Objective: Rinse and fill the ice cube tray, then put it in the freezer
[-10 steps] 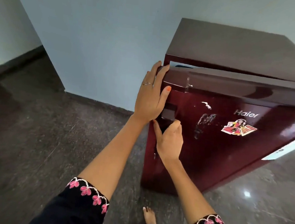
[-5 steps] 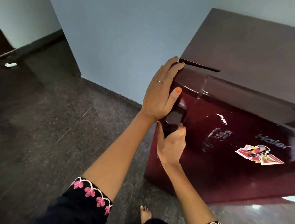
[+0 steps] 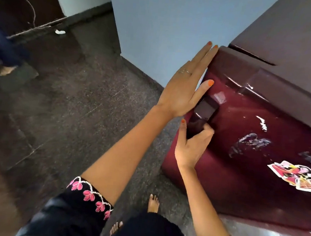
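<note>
Floor (image 3: 89, 101), right fingers (image 3: 208, 131) seemingly gripping fridge handle (image 3: 203, 110)

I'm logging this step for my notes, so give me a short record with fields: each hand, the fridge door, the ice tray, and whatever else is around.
left hand: fingers straight, flat against the edge of the fridge door
right hand: fingers curled around the handle
door state: looks shut or nearly so; a thin dark seam shows along its top
ice tray: not in view
also there: sticker on the door, dark floor, pale wall
</note>
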### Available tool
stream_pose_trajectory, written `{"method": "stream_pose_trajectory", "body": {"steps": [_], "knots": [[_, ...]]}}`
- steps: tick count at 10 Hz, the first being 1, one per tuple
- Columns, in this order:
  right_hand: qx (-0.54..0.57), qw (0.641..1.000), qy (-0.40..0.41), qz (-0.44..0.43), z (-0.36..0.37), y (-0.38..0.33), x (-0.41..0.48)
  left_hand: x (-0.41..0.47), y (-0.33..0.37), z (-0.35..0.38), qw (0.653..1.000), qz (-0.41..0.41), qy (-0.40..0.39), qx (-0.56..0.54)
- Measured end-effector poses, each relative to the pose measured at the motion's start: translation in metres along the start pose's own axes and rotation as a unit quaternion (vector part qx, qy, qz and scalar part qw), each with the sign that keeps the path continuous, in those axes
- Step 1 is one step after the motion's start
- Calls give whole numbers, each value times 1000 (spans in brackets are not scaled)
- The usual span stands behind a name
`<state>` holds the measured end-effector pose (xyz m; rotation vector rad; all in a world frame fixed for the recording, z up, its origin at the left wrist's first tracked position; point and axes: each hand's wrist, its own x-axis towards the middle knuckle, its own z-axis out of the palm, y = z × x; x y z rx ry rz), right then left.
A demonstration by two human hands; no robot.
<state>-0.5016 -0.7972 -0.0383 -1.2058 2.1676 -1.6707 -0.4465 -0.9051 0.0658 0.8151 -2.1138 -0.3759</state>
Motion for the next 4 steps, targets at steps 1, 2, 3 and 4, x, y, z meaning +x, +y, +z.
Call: {"method": "stream_pose_trajectory", "body": {"steps": [1,2,3,4], "knots": [[20,995,-4,97,11,12,-47,-90,-24,-32,989,-127,4,69],[0,974,-75,215,19,20,-79,-186,-39,-50,960,-229,-54,149],[-47,953,-245,172,25,11,-129,-271,-32,-78,919,-327,-58,212],[-68,884,-440,143,29,-16,-196,-374,-2,-110,855,-463,-19,232]]}}
